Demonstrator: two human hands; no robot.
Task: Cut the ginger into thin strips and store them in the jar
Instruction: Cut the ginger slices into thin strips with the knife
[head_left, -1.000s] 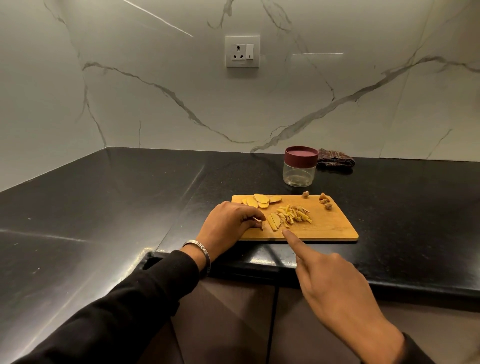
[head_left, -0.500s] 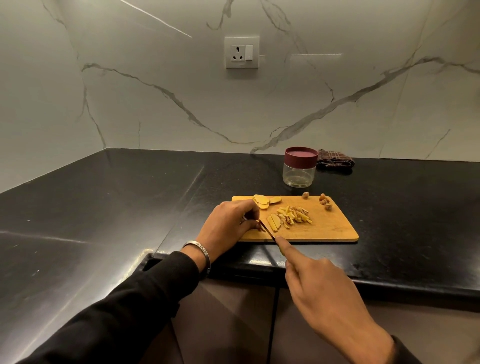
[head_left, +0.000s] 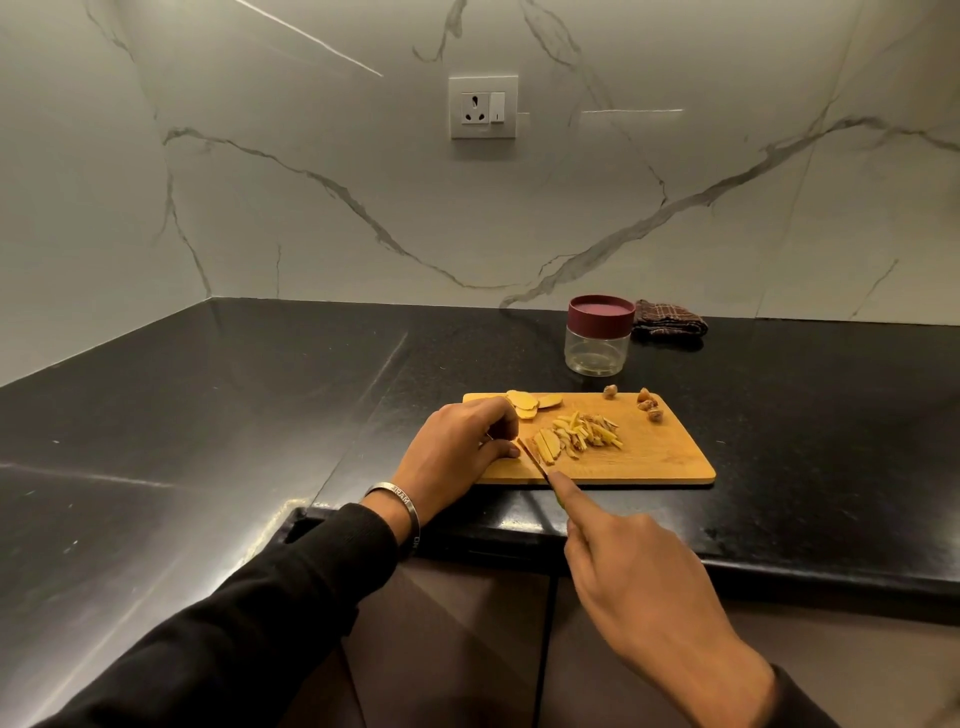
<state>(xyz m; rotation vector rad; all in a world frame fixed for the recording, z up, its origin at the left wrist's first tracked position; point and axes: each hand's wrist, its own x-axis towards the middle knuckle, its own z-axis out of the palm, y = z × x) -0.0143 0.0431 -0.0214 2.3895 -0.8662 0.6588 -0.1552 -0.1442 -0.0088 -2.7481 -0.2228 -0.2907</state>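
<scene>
A wooden cutting board (head_left: 660, 457) lies on the black counter. On it sit a heap of ginger strips (head_left: 584, 435), a few ginger slices (head_left: 527, 402) at the back left, and brown peel bits (head_left: 650, 408) at the back right. My left hand (head_left: 457, 452) rests curled on the board's left end, its fingertips holding down a ginger piece that is mostly hidden. My right hand (head_left: 634, 577) grips a knife (head_left: 532, 456), index finger along its spine, the blade down beside the left fingertips. The clear jar (head_left: 597, 343) with a maroon lid stands closed behind the board.
A dark checked cloth (head_left: 667, 319) lies right of the jar against the marble wall. A wall socket (head_left: 483, 106) is above. The black counter (head_left: 208, 415) runs left into a corner; its front edge is just below the board.
My right hand has drawn back toward me, and the knife blade now shows on the board next to my left fingertips. My left hand has stayed in place.
</scene>
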